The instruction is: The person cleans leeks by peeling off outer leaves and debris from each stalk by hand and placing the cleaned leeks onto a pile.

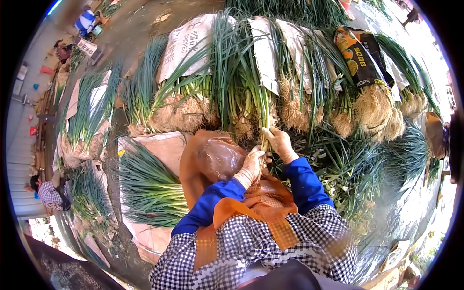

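Observation:
Upright in front of me is a small bunch of green onions (264, 108), its leaves away from me and its roots toward my lap. My right hand (281, 145) is closed round the pale stems, thumb and fingers pressed together. Just below and to the left, my left hand (252, 166) is wrapped about the root end, with brownish strands hanging under it. How many stalks are held I cannot tell. Close ahead lies a heap of unpeeled green onions (241, 96) with matted roots. Left of my knees, a neat pile of cleaned green onions (152, 186) rests on a flattened sack (145, 239).
Rooted bundles line the ground ahead, partly covered by white sacks (188, 46) and a black printed bag (362, 60). Stripped leaves (353, 169) are strewn to my right. Other people (50, 193) sit far left. A brown apron (198, 159) covers my knees.

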Tool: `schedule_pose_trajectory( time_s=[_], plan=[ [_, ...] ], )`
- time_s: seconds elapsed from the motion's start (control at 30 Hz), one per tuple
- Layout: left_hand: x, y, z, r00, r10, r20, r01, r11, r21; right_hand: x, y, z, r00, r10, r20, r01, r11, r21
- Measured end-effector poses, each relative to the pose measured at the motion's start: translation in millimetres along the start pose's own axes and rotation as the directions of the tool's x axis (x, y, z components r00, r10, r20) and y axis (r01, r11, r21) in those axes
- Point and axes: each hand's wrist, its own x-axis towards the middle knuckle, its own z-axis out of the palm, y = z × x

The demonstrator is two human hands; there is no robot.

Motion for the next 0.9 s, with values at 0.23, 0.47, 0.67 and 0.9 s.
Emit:
schedule_pose_trajectory(
  time_s=[0.23, 0.47, 0.67, 0.9],
  plan=[
    [20.6, -22.9, -9.7, 0.986, 0.164, -0.035, -0.168, 0.974, -0.149, -57.7, -13.6, -20.6, 0.959, -0.198, 0.204, 0.252, 0.923, -0.291],
    [9.5, -9.0, -6.1, 0.994, 0.107, 0.023, -0.106, 0.994, -0.035, -62.4, 17.6, -90.4, 0.921, 0.047, 0.388, 0.217, 0.763, -0.608],
    [6.5, 8.2, -12.5, 0.937, -0.052, 0.346, 0.168, 0.935, -0.311, -12.2, -4.9, -22.9, 0.921, -0.085, 0.379, -0.211, 0.71, 0.672],
    [-11.6, 7.7, 2.6, 0.998, -0.063, -0.015, 0.062, 0.996, -0.067, 4.0, -23.9, 15.0, 0.986, -0.083, 0.142, -0.05, 0.673, 0.738]
  ],
)
